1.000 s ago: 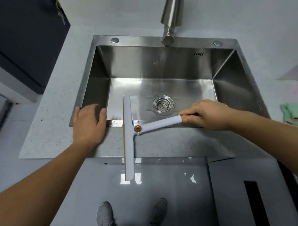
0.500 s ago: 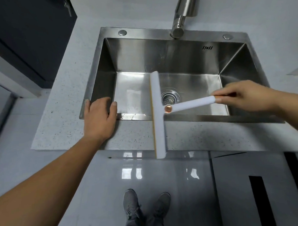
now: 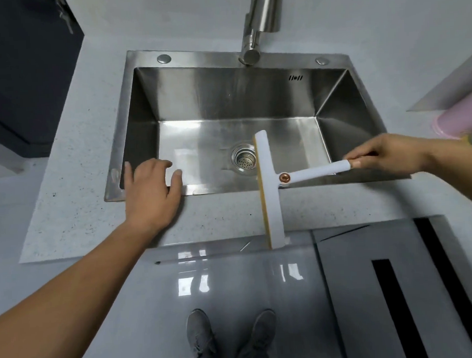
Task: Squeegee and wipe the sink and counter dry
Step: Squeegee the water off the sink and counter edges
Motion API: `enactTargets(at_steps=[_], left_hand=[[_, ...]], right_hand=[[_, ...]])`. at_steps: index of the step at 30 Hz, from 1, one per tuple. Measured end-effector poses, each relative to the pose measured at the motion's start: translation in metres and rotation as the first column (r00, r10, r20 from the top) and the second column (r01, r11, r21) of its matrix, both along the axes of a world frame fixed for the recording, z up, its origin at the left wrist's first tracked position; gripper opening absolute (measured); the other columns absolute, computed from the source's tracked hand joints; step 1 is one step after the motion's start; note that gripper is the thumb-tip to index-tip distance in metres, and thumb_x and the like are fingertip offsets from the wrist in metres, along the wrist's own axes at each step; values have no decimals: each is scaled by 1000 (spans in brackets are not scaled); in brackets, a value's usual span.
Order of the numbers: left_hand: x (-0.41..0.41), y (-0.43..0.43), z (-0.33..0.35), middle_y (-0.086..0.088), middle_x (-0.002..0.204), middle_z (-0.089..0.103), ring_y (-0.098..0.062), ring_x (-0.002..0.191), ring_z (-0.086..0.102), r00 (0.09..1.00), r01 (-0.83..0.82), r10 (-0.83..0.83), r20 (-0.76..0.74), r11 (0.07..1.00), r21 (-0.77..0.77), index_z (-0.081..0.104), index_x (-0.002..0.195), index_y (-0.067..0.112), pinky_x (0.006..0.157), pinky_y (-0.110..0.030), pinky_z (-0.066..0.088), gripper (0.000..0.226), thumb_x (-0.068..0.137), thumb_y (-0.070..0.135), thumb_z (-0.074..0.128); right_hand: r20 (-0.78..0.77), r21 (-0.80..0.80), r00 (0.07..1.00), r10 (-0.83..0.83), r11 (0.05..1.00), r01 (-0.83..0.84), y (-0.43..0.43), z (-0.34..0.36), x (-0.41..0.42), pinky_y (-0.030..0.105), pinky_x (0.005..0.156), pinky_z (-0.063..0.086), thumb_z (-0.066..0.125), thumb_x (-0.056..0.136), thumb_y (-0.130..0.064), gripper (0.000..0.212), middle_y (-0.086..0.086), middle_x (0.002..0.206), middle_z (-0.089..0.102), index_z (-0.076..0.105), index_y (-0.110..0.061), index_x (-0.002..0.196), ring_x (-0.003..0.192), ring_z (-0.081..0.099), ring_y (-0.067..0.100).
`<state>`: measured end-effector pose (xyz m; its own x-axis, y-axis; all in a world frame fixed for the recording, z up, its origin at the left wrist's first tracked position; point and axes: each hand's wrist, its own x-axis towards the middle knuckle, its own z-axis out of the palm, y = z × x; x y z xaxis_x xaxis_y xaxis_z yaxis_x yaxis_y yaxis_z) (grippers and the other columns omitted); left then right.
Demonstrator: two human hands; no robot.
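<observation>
The counter (image 3: 75, 185), pale and speckled, frames the steel sink (image 3: 226, 98), with the faucet (image 3: 260, 20) at its back edge. We read the change against the basin. A second ago the blade stood left of the drain (image 3: 243, 158), close to the bracing hand. Half a second ago it crossed the drain's line, and now it stands just right of it. The stroke thus runs left to right along the front strip of counter. We judge the left and middle stretch of that strip swept, and the right stretch, the basin and the wiping as yet to do.

The left hand (image 3: 151, 193) has kept its station at the front left of the sink. Its palm rests on the rim and counter, and its spread fingers reach over the edge and hold nothing. The right hand (image 3: 388, 153) pinches the far tip of the handle between thumb and fingers.

The squeegee (image 3: 269, 188) lies wholly left of this grip. Its handle slopes down and left from the fingers to a copper pivot (image 3: 284, 177), where it meets the blade near mid-length. The blade runs front to back. Its far end juts over the basin, its middle crosses the counter strip, and its near end overhangs the counter's front edge. We cannot tell whether the rubber edge touches the surface.
</observation>
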<state>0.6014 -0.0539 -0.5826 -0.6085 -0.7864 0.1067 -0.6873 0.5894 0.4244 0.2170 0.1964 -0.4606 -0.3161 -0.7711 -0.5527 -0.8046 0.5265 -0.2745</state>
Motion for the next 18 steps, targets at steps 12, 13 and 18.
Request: enactTargets(at_steps=[12,13,18], left_hand=[[-118,80,8,-11,128,63,-31,121,53,979,-6,45,-196,980,198,59,128,8,107,-46,39,46,101,38,37],[-121,83,8,-11,129,63,-30,121,53,972,-46,93,-215,976,212,58,129,8,106,-46,40,47,101,39,37],[-140,103,5,-11,126,64,-30,119,52,973,-109,142,-183,977,182,58,127,8,102,-43,39,48,101,42,35]], right_hand=[[-26,-116,1000,-1,993,-2,19,17,-54,13,66,39,63,90,-43,17,-36,75,65,69,-55,101,72,59,-9],[-24,-106,999,32,994,-34,15,7,-50,18,68,41,61,90,-47,15,-33,78,66,69,-56,99,74,60,-4],[24,-126,996,81,989,-77,25,-19,-71,36,75,52,61,87,-54,14,-13,77,69,70,-52,98,77,65,20]])
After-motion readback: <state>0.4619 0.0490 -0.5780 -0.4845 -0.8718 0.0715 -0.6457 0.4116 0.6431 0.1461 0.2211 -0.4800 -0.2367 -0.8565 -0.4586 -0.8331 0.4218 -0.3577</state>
